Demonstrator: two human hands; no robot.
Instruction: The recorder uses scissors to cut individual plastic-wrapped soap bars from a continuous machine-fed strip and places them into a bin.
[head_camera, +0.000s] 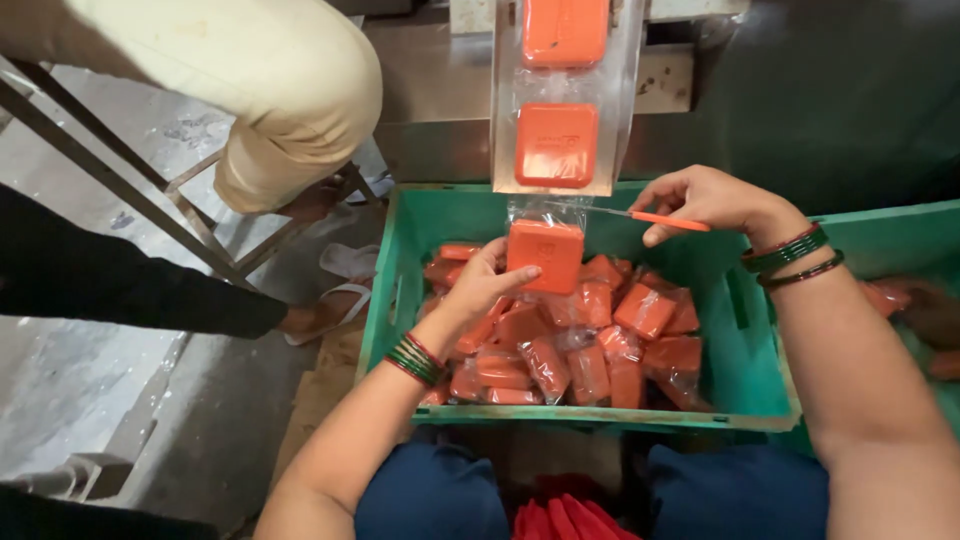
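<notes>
Knees in blue, near edge, before a green crate (400, 300) of wrapped orange bars.
Left hand (480, 285) pinches the lowest wrapped bar (545, 250) hanging off the clear strip (555, 150); right hand (705, 200) grips scissors (650, 217) at its seal. The bar looks light and firm, its film slippery: hold it by the edges.

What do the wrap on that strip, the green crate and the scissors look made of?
Wrap on the strip: thin clear plastic film, glossy, with glare and the orange bars showing through. Green crate: moulded rigid plastic by its look, matte and scuffed. Scissors in the right hand: slim pale blade, probably metal, with an orange handle, likely plastic.
</notes>
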